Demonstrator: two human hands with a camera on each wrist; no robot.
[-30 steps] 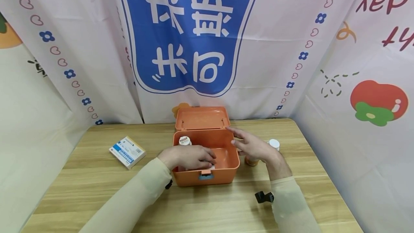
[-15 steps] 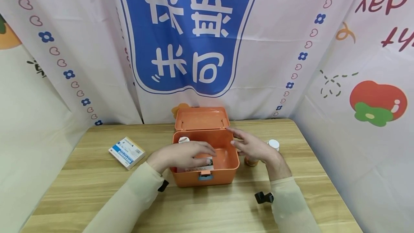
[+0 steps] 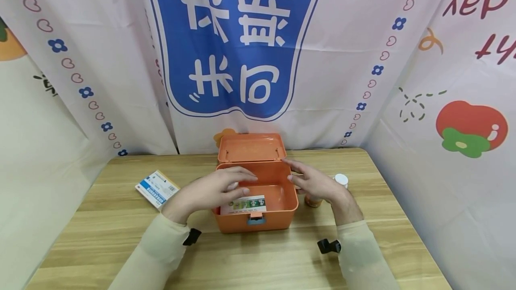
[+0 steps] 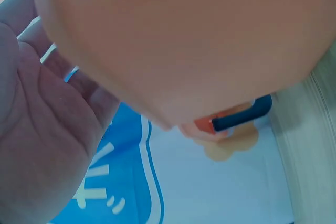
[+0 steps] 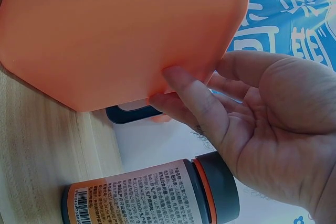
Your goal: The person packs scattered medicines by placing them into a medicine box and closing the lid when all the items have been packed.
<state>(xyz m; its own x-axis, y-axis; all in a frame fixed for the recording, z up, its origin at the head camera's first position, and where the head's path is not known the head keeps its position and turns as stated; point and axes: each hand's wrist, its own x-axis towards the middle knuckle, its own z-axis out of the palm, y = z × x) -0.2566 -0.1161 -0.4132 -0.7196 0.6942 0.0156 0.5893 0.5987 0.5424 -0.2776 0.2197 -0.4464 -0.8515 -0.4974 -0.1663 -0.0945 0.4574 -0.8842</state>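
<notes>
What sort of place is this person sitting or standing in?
Probably a small makeshift booth rather than a lived-in room, though I can't be sure: printed cloth hangs behind and on both sides of a wooden table, where an open orange box stands.

Two arms reach in from the bottom of the head view. The left arm leans up toward the middle, and so does the right arm. Their pale sleeves stop near the wrists. The left grip is a bare hand with its back to the head view. Its fingers are loose and point right, with small gaps between them. Its thumb sits apart, nearer the body. The right grip is bare too. It leans left, its fingers a little bent. The right wrist view shows its palm. The two grips are apart, fingers pointing toward each other.
</notes>
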